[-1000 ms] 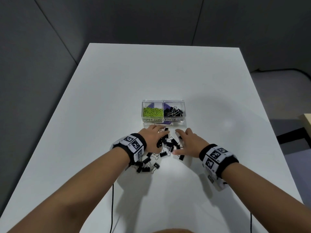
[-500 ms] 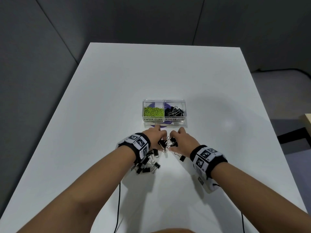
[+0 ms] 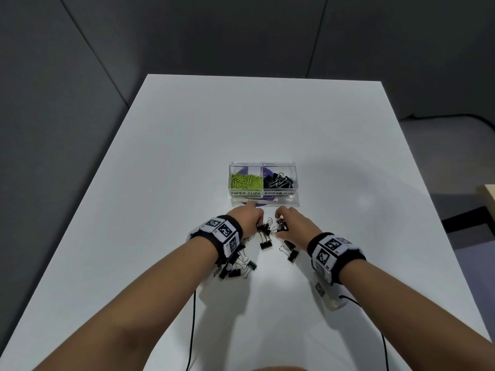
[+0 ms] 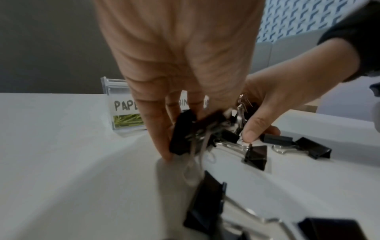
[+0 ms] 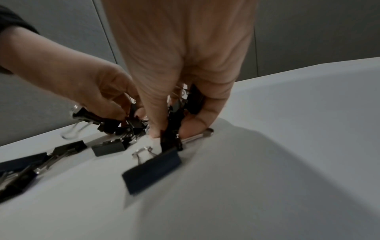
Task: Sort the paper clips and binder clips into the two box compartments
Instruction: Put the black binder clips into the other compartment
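A clear two-compartment box [image 3: 263, 200] stands mid-table, green paper clips [image 3: 246, 181] in its left part, black binder clips [image 3: 278, 181] in its right. Just in front of it both hands meet over a bunch of black binder clips [image 3: 270, 229]. My left hand [image 3: 250, 219] curls round several of them [image 4: 185, 134]. My right hand [image 3: 290, 219] pinches another cluster [image 5: 172, 129] between thumb and fingers. Loose binder clips lie by the left wrist [image 3: 238, 269] and near the right wrist [image 3: 290, 250].
The white table [image 3: 254, 124] runs far beyond the box, with grey walls behind it. Black cables [image 3: 191, 330] trail from both wristbands toward the near edge. A pale wooden corner [image 3: 488, 194] shows off the table at right.
Both hands have drawn together and curled over the pile, gathering the spread binder clips into a bunch. The loose clips by the left wrist have stayed put.
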### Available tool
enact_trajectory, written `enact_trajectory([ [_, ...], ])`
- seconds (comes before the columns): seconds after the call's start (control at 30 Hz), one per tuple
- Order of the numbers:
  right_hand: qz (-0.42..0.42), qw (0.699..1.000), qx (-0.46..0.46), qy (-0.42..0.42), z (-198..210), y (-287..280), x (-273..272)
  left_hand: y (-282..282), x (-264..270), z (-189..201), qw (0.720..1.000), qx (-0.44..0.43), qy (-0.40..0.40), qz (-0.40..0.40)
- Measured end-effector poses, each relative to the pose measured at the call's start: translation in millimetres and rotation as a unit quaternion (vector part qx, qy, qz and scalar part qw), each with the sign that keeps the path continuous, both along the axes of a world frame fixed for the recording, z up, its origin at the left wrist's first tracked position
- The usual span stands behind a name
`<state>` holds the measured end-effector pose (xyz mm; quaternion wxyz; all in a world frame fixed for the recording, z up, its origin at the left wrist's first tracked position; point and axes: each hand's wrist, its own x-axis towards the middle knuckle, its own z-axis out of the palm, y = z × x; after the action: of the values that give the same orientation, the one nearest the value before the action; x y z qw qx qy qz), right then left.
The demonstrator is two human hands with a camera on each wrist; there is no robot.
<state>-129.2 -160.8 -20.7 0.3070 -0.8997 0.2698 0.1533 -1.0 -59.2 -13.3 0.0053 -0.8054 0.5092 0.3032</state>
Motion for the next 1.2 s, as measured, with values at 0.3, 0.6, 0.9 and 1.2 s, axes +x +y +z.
enact_trajectory([
  [0.3, -0.012, 0.999, 0.028, -0.033, 2, -5, -9, 8, 10, -1, 0.995, -0.059, 0.021, 0.072],
  [0.6, -0.018, 0.993, -0.009, -0.117, 42, -30, 2, 0, 21, 40, 0.991, -0.124, -0.022, 0.04],
  [0.9, -0.104, 0.986, -0.041, -0.127, 59, -68, 62, -52, 37, 65, 0.96, -0.223, 0.08, 0.148],
  [1.2, -0.082, 0.982, -0.063, -0.161, 55, -50, 32, -17, 40, 55, 0.985, -0.158, -0.016, 0.065],
])
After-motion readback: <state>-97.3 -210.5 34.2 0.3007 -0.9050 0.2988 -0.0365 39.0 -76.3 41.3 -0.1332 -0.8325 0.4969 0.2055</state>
